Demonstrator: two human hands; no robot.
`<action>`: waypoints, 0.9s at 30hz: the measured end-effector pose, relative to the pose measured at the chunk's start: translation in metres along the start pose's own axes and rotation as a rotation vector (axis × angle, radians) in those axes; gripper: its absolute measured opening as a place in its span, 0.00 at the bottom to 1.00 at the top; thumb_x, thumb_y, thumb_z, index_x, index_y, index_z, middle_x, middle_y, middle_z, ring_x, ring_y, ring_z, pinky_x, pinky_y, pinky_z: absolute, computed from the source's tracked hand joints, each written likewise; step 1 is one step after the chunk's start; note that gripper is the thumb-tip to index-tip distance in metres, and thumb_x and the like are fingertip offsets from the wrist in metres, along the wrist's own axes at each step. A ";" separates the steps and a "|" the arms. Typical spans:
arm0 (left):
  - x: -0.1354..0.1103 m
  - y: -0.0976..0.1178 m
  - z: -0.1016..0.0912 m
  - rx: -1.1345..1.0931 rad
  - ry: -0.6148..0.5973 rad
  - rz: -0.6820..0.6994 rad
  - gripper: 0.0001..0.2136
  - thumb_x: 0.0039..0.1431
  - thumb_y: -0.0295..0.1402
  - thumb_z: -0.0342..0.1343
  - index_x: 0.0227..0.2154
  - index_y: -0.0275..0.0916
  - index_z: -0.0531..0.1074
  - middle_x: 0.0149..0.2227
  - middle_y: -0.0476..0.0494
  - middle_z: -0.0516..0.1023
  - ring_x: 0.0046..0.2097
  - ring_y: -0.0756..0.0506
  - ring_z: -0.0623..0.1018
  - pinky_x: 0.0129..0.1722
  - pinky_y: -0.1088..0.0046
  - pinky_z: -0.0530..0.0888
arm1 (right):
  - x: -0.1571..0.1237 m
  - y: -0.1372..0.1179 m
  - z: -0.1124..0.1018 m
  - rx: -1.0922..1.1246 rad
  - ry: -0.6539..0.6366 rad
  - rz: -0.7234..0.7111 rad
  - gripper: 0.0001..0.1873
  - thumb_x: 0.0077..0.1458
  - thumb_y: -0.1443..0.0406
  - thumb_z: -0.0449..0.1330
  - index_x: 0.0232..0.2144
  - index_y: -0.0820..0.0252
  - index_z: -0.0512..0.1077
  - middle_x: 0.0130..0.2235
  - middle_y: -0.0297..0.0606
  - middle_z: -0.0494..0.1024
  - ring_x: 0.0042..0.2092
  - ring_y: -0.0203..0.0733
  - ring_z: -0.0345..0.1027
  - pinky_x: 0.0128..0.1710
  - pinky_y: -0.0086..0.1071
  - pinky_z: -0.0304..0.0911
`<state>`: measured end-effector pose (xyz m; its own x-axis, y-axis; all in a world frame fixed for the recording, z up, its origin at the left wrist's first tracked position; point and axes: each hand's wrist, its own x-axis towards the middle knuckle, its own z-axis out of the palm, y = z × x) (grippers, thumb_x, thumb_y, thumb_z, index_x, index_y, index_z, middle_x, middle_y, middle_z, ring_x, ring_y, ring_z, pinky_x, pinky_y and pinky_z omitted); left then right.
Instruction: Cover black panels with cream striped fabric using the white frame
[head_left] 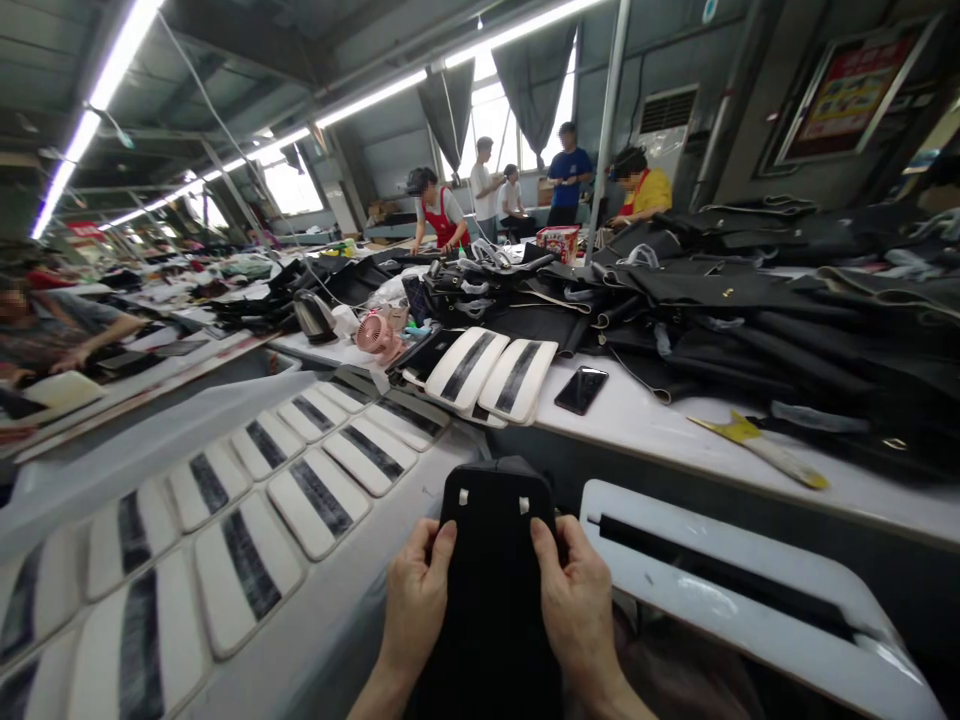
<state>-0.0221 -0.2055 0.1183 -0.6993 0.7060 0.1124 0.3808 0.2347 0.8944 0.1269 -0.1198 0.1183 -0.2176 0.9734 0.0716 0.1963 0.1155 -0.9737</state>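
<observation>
A black bag panel (495, 590) with rounded top corners and two small pale tabs is held up in front of me. My left hand (420, 590) grips its left edge, thumb on the near face. On the opposite edge, my right hand (577, 590) does the same, its thumb also on the front. The fingers behind the panel are partly hidden, and its lower end runs out of view. To the left, white padded panels (319, 505) with a dark stripe lie in rows on a covered table (330, 600).
A white slotted board (735, 570) stands at right. On the bench (637, 430) are a phone (581, 390), scissors with yellow wrapping (765, 450), stacked striped panels (469, 368), a pink fan (379, 337), a kettle (313, 316) and black material (750, 330). Several people work beyond.
</observation>
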 end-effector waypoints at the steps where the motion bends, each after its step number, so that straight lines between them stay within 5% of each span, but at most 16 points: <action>1: -0.001 -0.002 0.001 -0.014 -0.002 -0.015 0.18 0.63 0.49 0.49 0.28 0.39 0.67 0.22 0.53 0.66 0.26 0.50 0.66 0.26 0.76 0.63 | 0.000 0.000 0.000 -0.006 0.003 -0.018 0.23 0.60 0.47 0.52 0.24 0.57 0.60 0.23 0.28 0.60 0.25 0.34 0.53 0.26 0.30 0.51; 8: -0.007 -0.009 0.004 -0.119 0.000 -0.096 0.19 0.63 0.51 0.49 0.27 0.39 0.65 0.22 0.54 0.62 0.25 0.51 0.63 0.25 0.78 0.62 | 0.000 0.000 0.002 0.026 -0.011 -0.025 0.21 0.60 0.49 0.53 0.24 0.58 0.62 0.22 0.28 0.60 0.25 0.34 0.53 0.24 0.29 0.51; 12: -0.009 -0.010 0.006 -0.142 0.027 -0.109 0.19 0.62 0.50 0.50 0.28 0.39 0.66 0.23 0.53 0.64 0.25 0.51 0.64 0.25 0.78 0.62 | 0.001 -0.004 0.003 0.072 -0.040 0.011 0.18 0.60 0.50 0.54 0.37 0.57 0.70 0.32 0.33 0.75 0.33 0.39 0.67 0.32 0.29 0.61; 21: -0.025 -0.006 0.028 -0.313 0.155 -0.218 0.21 0.59 0.53 0.52 0.27 0.39 0.65 0.23 0.53 0.63 0.25 0.51 0.63 0.26 0.77 0.65 | 0.010 -0.009 -0.005 -0.053 -0.098 -0.119 0.17 0.58 0.55 0.57 0.46 0.57 0.72 0.44 0.38 0.77 0.44 0.45 0.71 0.44 0.34 0.64; 27: -0.041 -0.016 0.043 -0.418 0.212 -0.321 0.22 0.56 0.55 0.55 0.26 0.38 0.66 0.24 0.52 0.67 0.25 0.51 0.65 0.27 0.76 0.67 | 0.007 0.007 -0.008 -0.046 -0.157 -0.023 0.16 0.57 0.52 0.57 0.38 0.58 0.74 0.36 0.36 0.78 0.36 0.44 0.71 0.34 0.32 0.64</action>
<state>0.0265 -0.2091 0.0806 -0.8632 0.4830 -0.1471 -0.1126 0.0998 0.9886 0.1339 -0.1105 0.1135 -0.3683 0.9280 0.0559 0.2324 0.1501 -0.9610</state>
